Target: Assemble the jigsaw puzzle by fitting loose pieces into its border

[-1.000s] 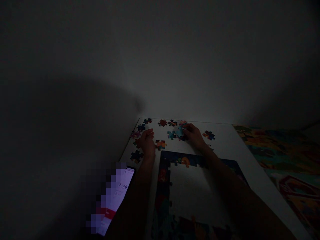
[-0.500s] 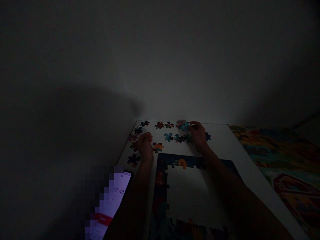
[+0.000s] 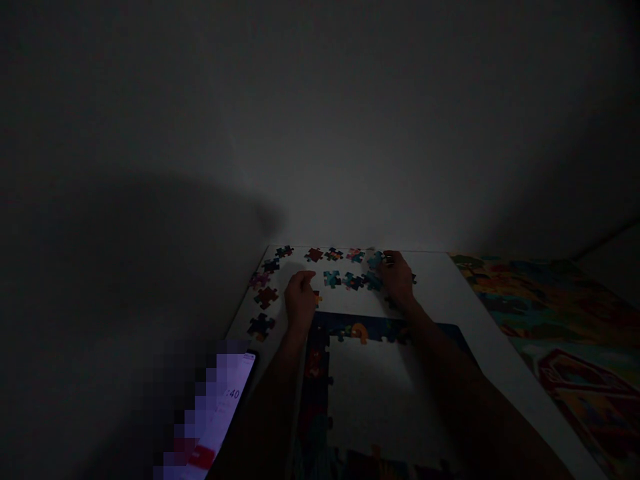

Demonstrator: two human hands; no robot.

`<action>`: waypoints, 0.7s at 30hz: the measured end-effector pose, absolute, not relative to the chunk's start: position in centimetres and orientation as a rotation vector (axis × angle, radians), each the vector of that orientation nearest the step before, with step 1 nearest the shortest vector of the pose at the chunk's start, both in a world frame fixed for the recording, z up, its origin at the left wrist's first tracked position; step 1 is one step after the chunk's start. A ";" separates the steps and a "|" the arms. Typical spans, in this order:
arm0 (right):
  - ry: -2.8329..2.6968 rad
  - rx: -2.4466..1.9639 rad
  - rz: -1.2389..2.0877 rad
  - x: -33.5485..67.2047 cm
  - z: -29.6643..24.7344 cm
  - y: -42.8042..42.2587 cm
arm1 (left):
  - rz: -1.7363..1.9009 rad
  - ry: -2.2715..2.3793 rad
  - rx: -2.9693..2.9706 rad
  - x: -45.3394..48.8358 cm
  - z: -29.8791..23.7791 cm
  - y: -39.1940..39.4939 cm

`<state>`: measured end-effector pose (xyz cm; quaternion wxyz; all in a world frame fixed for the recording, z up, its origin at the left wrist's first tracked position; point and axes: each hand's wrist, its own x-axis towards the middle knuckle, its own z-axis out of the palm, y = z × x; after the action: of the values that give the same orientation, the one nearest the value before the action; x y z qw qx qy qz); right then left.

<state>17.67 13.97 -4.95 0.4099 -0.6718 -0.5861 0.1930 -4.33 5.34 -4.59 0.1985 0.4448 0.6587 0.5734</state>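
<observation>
Dim white tabletop (image 3: 450, 287) here, and your right hand (image 3: 397, 279) is pinching a light, stiff jigsaw piece (image 3: 376, 260) by its edge, left hand (image 3: 300, 300) loosely curled.

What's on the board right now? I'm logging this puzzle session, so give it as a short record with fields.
Left hand: beside an orange piece, grip unclear
Right hand: next to a blue piece, grip unclear
Loose pieces: spread along the far and left parts of the white board
Puzzle: partly built border, middle unfilled
Nearby: phone, patterned mat
</observation>
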 end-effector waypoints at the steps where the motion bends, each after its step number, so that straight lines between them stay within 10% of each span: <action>1: -1.503 -1.722 0.454 17.6 -4.9 13.9 | 1.544 1.861 1.310 -4.2 -4.6 5.3; 21: -1.796 -1.867 0.230 17.1 -4.1 13.2 | 0.817 2.068 1.999 -2.8 -3.6 3.9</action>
<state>17.13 13.18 -4.08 0.2670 -0.6918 -0.6655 0.0851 -2.82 3.89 -3.55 0.0757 0.6667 0.6896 0.2725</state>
